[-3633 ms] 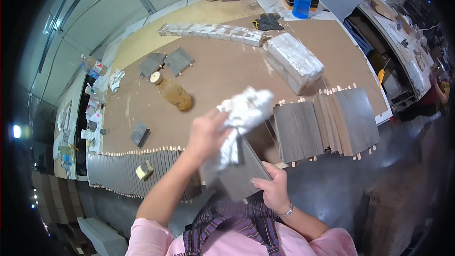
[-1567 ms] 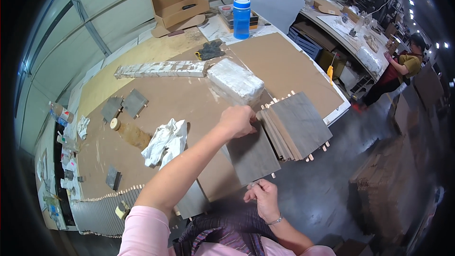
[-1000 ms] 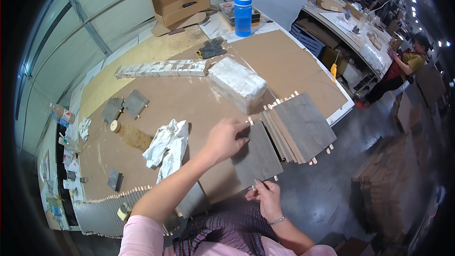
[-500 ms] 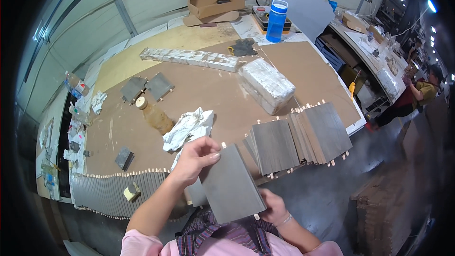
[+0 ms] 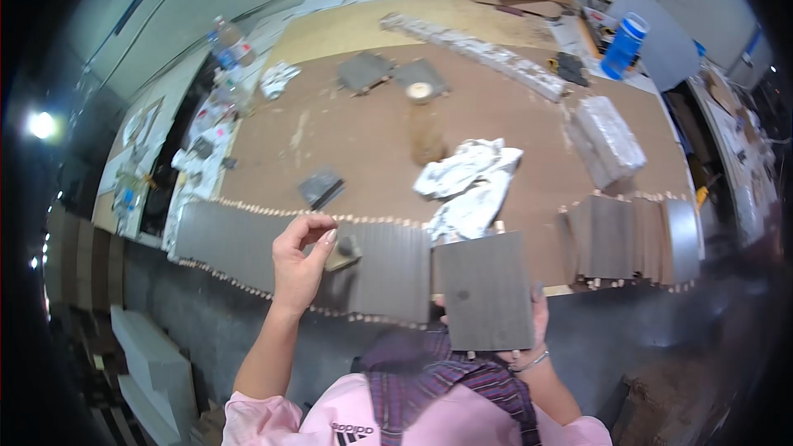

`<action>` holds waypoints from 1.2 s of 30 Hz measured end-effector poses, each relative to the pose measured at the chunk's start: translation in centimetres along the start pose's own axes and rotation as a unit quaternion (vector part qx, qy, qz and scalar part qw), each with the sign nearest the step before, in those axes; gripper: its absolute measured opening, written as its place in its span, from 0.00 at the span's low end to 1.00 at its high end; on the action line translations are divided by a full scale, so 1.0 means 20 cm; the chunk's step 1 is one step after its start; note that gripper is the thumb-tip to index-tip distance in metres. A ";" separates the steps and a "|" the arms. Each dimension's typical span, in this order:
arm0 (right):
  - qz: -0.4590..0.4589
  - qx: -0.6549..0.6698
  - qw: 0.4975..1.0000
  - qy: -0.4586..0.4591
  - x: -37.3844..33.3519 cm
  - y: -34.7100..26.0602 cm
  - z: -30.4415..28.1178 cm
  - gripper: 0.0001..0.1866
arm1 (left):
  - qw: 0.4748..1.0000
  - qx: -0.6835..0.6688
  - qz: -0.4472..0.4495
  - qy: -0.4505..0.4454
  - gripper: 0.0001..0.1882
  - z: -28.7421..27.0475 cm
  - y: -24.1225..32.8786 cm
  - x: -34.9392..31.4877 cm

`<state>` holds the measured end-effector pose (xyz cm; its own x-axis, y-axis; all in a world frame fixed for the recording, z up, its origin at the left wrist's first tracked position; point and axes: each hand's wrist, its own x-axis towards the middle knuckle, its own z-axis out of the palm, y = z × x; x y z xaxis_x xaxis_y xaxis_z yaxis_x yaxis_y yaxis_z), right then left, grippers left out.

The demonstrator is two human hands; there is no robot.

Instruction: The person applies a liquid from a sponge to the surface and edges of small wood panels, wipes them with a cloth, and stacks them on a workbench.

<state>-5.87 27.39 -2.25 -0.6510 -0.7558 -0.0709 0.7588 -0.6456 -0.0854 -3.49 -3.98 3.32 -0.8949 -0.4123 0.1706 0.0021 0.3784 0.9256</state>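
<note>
In my right hand [image 5: 538, 322] is a grey wooden panel [image 5: 486, 293] with small pale pegs at its ends. The fingers pass beneath it and round its right edge, partly hidden. My left hand [image 5: 299, 266] hovers over a long overlapping row of similar grey panels [image 5: 223, 235] along the table's near edge. Its fingers are half curled, and nothing shows between them. Just right of that hand, a yellowish sponge-like block [image 5: 344, 254] with a dark top lies on the row. Another stack of pegged panels [image 5: 611, 235] lies at the right.
On the brown-covered table [image 5: 347, 136] are a crumpled white cloth [image 5: 471, 182], a bottle of brownish liquid [image 5: 427, 128], a dark block [image 5: 320, 187] and two loose panels [image 5: 363, 72]. Farther right are a wrapped white block [image 5: 607, 142], a long white-spotted bar [image 5: 471, 54] and a blue bottle [image 5: 625, 45].
My left hand has let go of the panel and moved left over the row. My right hand still holds the panel, now more upright in view. The view has swung left.
</note>
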 end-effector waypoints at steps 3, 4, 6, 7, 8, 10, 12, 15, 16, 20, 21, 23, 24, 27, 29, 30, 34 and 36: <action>-0.034 -0.027 0.996 0.083 0.04 0.09 -0.07 0.46 | 0.996 0.087 -0.027 0.012 0.07 -0.21 -0.15 -0.15; -0.026 -0.027 0.996 0.084 0.07 0.12 -0.06 0.46 | 0.993 0.112 -0.022 0.008 0.09 -0.22 -0.18 -0.19; -0.020 -0.037 0.999 0.022 0.11 0.16 -0.03 0.46 | 0.988 0.148 -0.006 0.038 0.17 -0.23 -0.23 -0.25; -0.017 -0.040 0.999 0.028 0.11 0.17 -0.05 0.46 | 0.979 0.195 0.036 0.043 0.19 -0.23 -0.22 -0.25; -0.013 -0.061 0.996 0.070 0.11 0.19 -0.07 0.46 | 0.966 0.240 0.079 0.048 0.21 -0.22 -0.21 -0.24; -0.010 -0.086 0.989 0.117 0.12 0.20 -0.06 0.46 | 0.957 0.271 0.092 0.044 0.21 -0.18 -0.21 -0.19; 0.012 -0.113 0.987 0.115 0.18 0.24 -0.01 0.51 | 0.947 0.301 0.107 0.039 0.21 -0.16 -0.24 -0.18; 0.028 -0.048 0.995 0.088 0.21 0.28 0.03 0.52 | 0.952 0.280 0.124 -0.018 0.20 -0.15 -0.29 -0.16; 0.020 -0.053 0.994 0.094 0.22 0.29 0.04 0.52 | 0.954 0.271 0.126 -0.022 0.20 -0.13 -0.25 -0.16; 0.035 -0.039 0.994 0.101 0.22 0.30 0.09 0.47 | 0.940 -0.315 -0.111 -0.073 0.19 0.01 -0.12 -0.20; 0.038 -0.004 0.996 0.083 0.21 0.29 0.08 0.41 | 0.918 -0.357 -0.139 -0.099 0.19 0.05 -0.06 -0.20; 0.023 0.074 0.994 0.071 0.19 0.30 0.03 0.41 | 0.896 -0.395 -0.153 -0.133 0.19 0.10 -0.03 -0.20; 0.012 0.156 0.986 0.056 0.18 0.30 0.02 0.40 | 0.894 -0.398 -0.152 -0.136 0.19 0.12 0.00 -0.19; 0.017 0.083 0.995 0.050 0.17 0.29 0.06 0.36 | 0.847 -0.457 -0.211 -0.168 0.18 0.15 0.04 -0.17; 0.011 0.074 0.995 0.067 0.15 0.28 0.06 0.35 | 0.833 -0.471 -0.224 -0.184 0.18 0.16 0.02 -0.17; 0.009 0.066 0.994 0.085 0.15 0.28 0.05 0.35 | 0.819 -0.483 -0.239 -0.197 0.17 0.16 0.01 -0.17; -0.013 0.083 0.991 0.107 0.11 0.28 0.00 0.32 | 0.875 -0.402 -0.187 -0.193 0.16 0.21 0.03 -0.22; -0.010 0.064 0.992 0.108 0.10 0.29 -0.01 0.29 | 0.964 -0.191 0.030 -0.181 0.17 0.23 -0.01 -0.24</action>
<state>-2.85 22.13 -3.02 -0.6446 -0.7103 -0.2826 0.7328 -0.6795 0.0365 -1.21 1.71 0.70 -0.9849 -0.0573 0.1636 0.1620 0.0315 0.9863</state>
